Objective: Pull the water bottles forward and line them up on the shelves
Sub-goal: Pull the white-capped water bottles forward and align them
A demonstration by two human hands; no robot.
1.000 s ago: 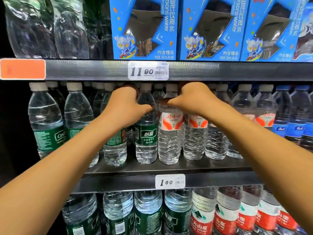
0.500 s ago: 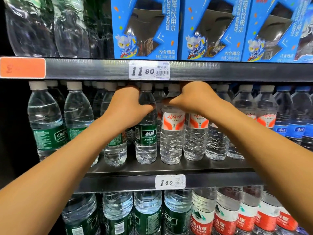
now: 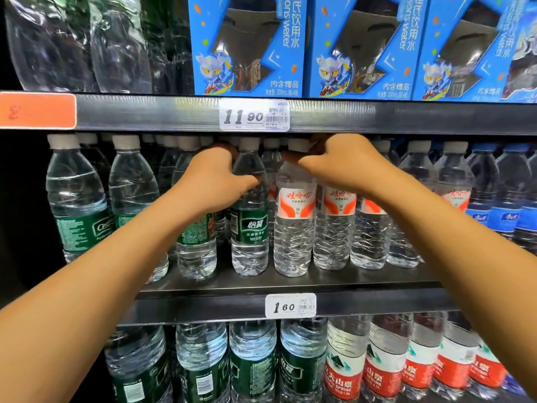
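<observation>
Left hand [image 3: 213, 181] wrapped round shoulder of clear plastic bottle with dark green label [image 3: 249, 207], thumb across front, fingers hidden behind. Grip high near neck, probably for leverage to drag bottle forward without tipping. Right hand [image 3: 345, 164] curled over top of clear ribbed plastic bottle with white-and-orange label [image 3: 294, 216], fingers hooked down behind cap [image 3: 299, 144]; looks like a pulling hold on neck, exact finger contact hidden. Both bottles upright on middle dark metal shelf [image 3: 290, 283], side by side, almost touching, set back from front lip.

Likely step: drawing this pair toward shelf edge; bare shelf strip in front suggests row not yet faced up.

Around: second orange-label bottle [image 3: 334, 225] just right of held one, more of same beyond, then blue-label bottles [image 3: 505, 205] at far right. Green-label bottles with pale caps [image 3: 78, 199] at far left, another partly hidden behind left forearm. More bottles behind front row, dim.

In the way: underside of upper shelf rail [image 3: 406, 117] sits close over caps, little room for knuckles. Neighbours packed tight, could get dragged or knocked.

White price tag reading 1.60 [image 3: 290, 305] on shelf lip, tag reading 11.90 [image 3: 254, 115] and orange blank tag [image 3: 37, 110] above. Blue cartoon cartons [image 3: 247, 45] on top shelf. Green and red-label bottles [image 3: 383, 370] on shelf below.
</observation>
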